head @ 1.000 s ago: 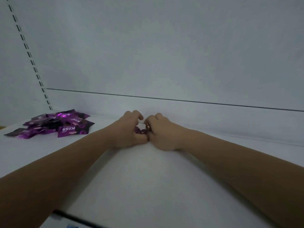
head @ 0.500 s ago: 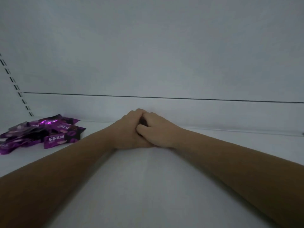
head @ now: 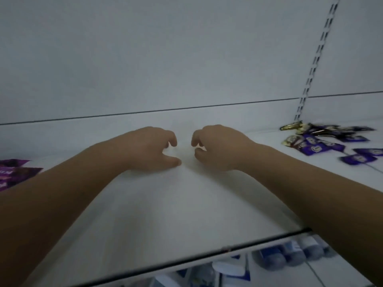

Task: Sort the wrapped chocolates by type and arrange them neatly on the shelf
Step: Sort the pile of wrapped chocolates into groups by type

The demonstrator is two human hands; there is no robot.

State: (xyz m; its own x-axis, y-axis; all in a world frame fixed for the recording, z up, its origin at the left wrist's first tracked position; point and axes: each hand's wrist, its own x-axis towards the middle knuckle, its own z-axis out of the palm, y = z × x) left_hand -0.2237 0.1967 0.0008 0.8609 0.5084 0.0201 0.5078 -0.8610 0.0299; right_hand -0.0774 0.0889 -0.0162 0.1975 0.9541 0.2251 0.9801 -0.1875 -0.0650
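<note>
Both hands, left hand (head: pixel 149 150) and right hand (head: pixel 217 149), hover empty with fingers loosely curled over the bare shelf (head: pixel 165 204). Magenta chocolates (head: pixel 14 172) lie far left, violet chocolates (head: pixel 327 143) far right: probably light, crinkly, slippery; pinch the wrapper ends.

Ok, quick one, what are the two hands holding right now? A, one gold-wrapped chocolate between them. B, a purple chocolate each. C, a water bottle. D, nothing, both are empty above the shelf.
D: the left hand and the right hand are curled, apart and empty over the bare white shelf; the blue-purple chocolates lie off to the right.
</note>
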